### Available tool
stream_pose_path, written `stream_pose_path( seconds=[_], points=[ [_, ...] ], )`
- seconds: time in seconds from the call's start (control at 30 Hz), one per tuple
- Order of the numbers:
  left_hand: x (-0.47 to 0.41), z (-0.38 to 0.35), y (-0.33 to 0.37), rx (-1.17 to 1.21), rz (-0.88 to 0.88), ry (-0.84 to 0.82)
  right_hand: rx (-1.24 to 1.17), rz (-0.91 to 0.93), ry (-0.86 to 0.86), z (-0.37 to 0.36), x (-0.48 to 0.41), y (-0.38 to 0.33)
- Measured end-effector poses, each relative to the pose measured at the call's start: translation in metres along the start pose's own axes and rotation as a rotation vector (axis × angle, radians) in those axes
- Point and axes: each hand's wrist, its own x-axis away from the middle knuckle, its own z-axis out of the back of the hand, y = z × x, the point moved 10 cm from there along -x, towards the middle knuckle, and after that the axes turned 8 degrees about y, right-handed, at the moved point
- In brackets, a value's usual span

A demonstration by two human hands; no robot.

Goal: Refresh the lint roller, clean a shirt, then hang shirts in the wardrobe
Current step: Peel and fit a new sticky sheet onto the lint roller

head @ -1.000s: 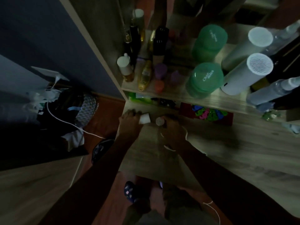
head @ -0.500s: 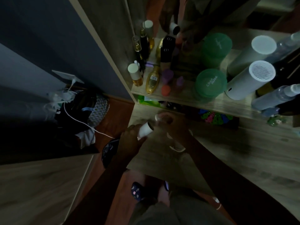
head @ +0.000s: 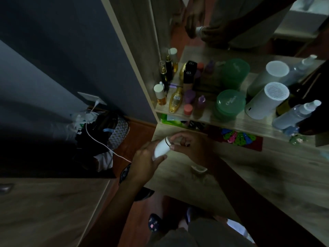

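**Lint roller lifted off the desk for peeling**

Since a second ago, the lint roller (head: 160,148) has been raised from the back of the desk (head: 249,175) and brought nearer the body. It is tilted with its dark-ringed end uppermost.

In the head view, the lower part of the white roll is gripped by the curled fingers (head: 159,158) of the left hand (head: 144,161). The upper end is pinched by the right hand (head: 192,147), with thumb and forefinger closed on the rim. The roller is held above the desk's left corner, touched by nothing but the two hands. A pale curved scrap (head: 198,169) lies on the desk near the right wrist; what it is cannot be told.

The refreshing step is judged to be in hand, with the shirt and wardrobe not yet reached. A loose sheet edge would next have to be found and peeled while the roll is steadied by the left hand. That edge cannot be made out in the dim light.

On the shelf (head: 231,123), a "CD" mark can be read on a black cap (head: 188,73). White writing is printed on a green lid (head: 230,102) but is too blurred to be read. The label on the gold bottle (head: 175,100) is likewise illegible.
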Motion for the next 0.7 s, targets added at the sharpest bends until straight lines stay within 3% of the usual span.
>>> stream_pose_path(
  seconds=[0.3, 0.5, 0.7],
  points=[
    [0.001, 0.009, 0.006, -0.015, 0.011, 0.036, -0.012, 0.178, 0.014, -0.002, 0.010, -0.016],
    [0.001, 0.001, 0.015, 0.204, 0.087, 0.017, -0.053, 0.246, -0.046, -0.008, 0.014, -0.016],
    [-0.004, 0.001, 0.016, 0.295, 0.139, 0.073, 0.207, 0.159, 0.152, 0.009, 0.009, 0.037]
  ],
)
